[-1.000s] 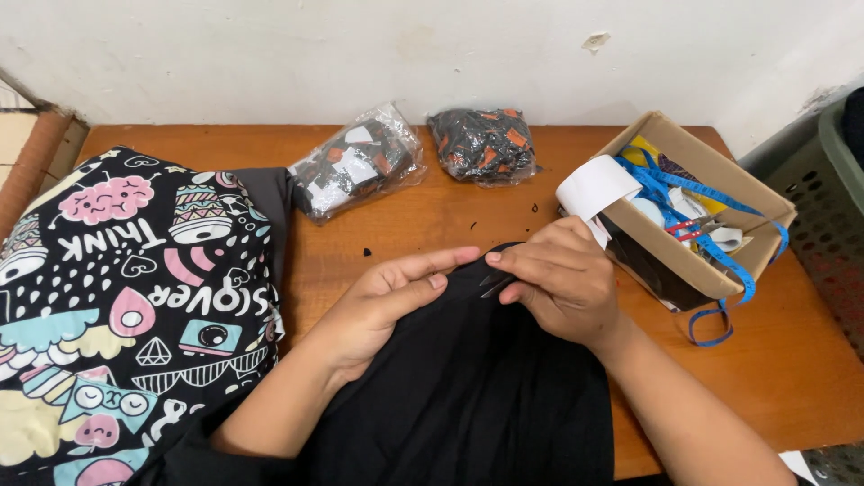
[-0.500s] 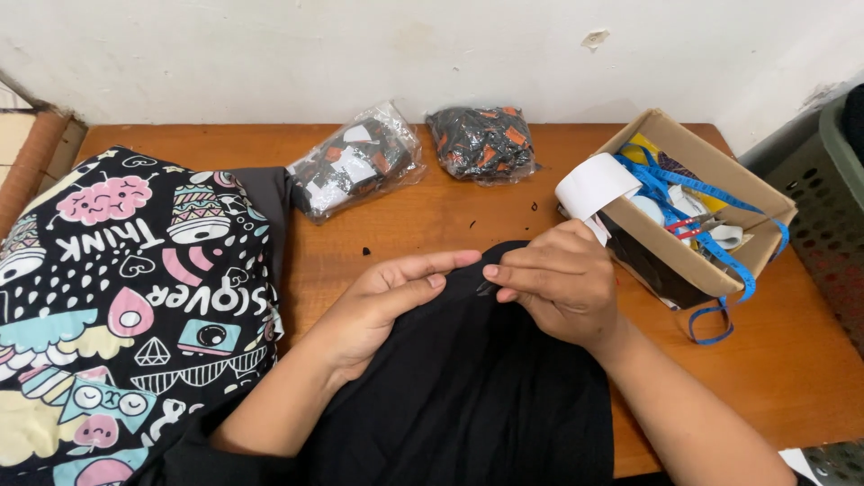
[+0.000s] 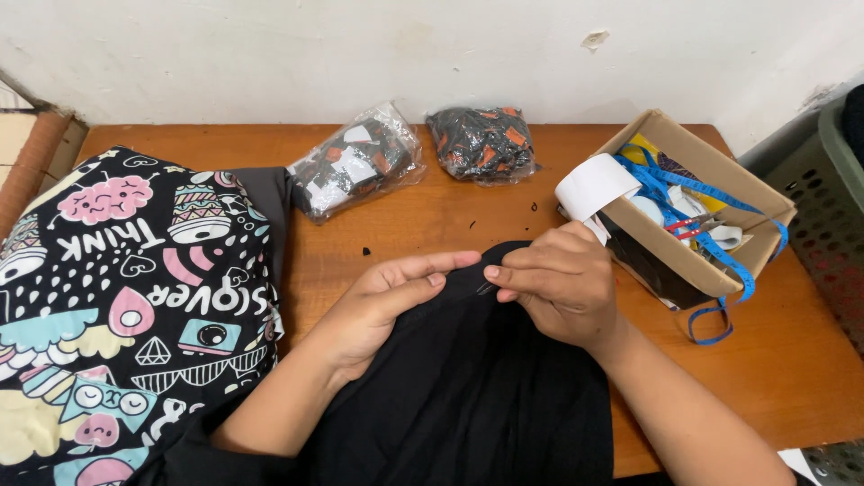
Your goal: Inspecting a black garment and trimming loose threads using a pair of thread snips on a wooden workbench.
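A black cloth (image 3: 468, 396) lies over the near edge of a wooden table (image 3: 810, 369). My left hand (image 3: 382, 306) rests flat on the cloth, fingers stretched toward its top edge. My right hand (image 3: 558, 283) pinches the cloth's top edge between thumb and fingers, its fingertips almost touching those of the left hand. Whether the right hand also holds something small, such as a needle, is too fine to tell.
A patterned black fabric with cartoon prints (image 3: 117, 297) covers the table's left side. Two plastic bags of printed cloth (image 3: 360, 166) (image 3: 481, 144) lie at the back. A cardboard box (image 3: 697, 261) with blue tape measure and a white roll (image 3: 594, 184) sits right. A grey basket (image 3: 823, 193) stands beyond.
Both hands stay at the cloth's top edge; the fingers have shifted only slightly.
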